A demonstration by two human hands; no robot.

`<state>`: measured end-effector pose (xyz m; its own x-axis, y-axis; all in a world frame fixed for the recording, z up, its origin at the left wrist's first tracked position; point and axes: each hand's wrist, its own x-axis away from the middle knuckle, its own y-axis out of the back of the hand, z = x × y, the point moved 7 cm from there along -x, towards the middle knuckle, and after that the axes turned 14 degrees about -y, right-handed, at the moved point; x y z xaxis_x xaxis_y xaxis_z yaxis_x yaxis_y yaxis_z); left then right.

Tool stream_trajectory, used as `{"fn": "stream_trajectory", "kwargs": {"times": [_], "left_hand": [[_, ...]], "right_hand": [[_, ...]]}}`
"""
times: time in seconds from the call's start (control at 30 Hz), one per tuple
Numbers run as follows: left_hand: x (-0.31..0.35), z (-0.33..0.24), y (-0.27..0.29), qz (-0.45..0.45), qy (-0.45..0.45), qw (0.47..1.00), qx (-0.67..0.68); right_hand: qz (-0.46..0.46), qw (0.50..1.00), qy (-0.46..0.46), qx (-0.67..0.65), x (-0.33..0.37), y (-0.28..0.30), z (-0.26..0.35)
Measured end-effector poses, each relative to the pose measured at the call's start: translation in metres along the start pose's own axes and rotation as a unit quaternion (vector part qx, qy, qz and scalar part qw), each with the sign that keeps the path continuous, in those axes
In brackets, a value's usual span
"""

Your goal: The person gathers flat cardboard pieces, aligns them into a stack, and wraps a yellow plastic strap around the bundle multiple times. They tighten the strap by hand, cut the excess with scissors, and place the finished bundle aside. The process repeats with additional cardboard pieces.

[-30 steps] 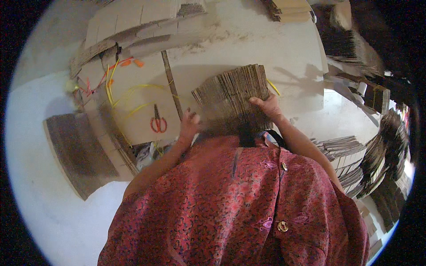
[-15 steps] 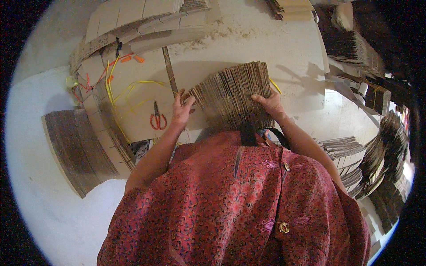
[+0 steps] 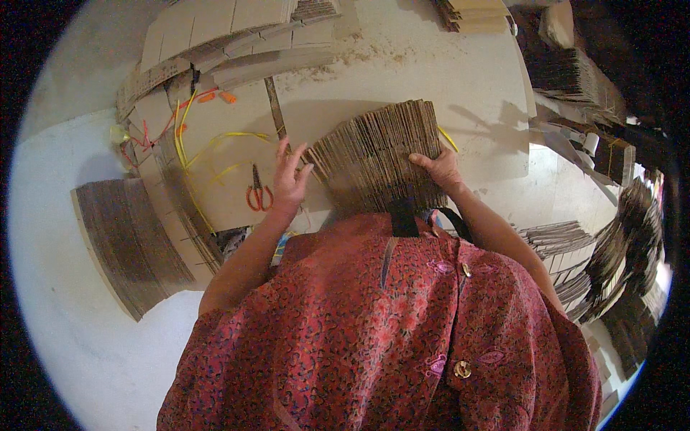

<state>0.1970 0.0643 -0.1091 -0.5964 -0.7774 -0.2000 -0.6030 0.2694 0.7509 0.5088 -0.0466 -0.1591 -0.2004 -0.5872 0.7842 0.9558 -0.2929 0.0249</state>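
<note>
A thick bundle of flat brown cardboard pieces (image 3: 377, 154) stands on edge on the table in front of me, its edges fanned upward. Around its right end, my right hand (image 3: 440, 171) is closed, thumb on the top edges and fingers partly hidden behind. My left hand (image 3: 290, 179) is beside the left end with its fingers spread; whether a fingertip touches the cardboard I cannot tell. Left of that hand lie red-handled pliers or cutters (image 3: 257, 194), jaws pointing away from me.
Yellow straps (image 3: 237, 134) and orange pieces (image 3: 228, 97) lie on the table (image 3: 489, 79) at left. A cardboard stack (image 3: 237, 36) lies at the far left, another stack (image 3: 133, 241) lower left. More cardboard (image 3: 575, 79) is piled along the right side.
My left hand has drawn slightly away from the bundle's left end and its fingers have spread. The right hand keeps its grip, and the bundle has barely moved.
</note>
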Motion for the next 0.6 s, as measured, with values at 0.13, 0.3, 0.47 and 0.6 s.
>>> {"fn": "stream_trajectory", "kwargs": {"times": [0.13, 0.3, 0.47, 0.6], "left_hand": [[0.008, 0.008, -0.004, 0.007, 0.091, 0.991, 0.1], [0.01, 0.007, -0.001, -0.028, 0.083, 0.988, 0.131], [0.011, 0.016, -0.013, -0.027, 0.093, 0.989, 0.113], [0.018, 0.025, -0.018, -0.044, 0.087, 0.989, 0.115]], "right_hand": [[-0.007, 1.0, -0.001, 0.016, -0.001, 0.002, -0.001], [0.013, 0.999, 0.028, -0.026, -0.01, 0.003, -0.011], [0.016, 0.999, 0.021, -0.031, -0.011, 0.002, -0.013], [0.022, 0.999, 0.017, -0.043, -0.006, 0.0, -0.006]]}}
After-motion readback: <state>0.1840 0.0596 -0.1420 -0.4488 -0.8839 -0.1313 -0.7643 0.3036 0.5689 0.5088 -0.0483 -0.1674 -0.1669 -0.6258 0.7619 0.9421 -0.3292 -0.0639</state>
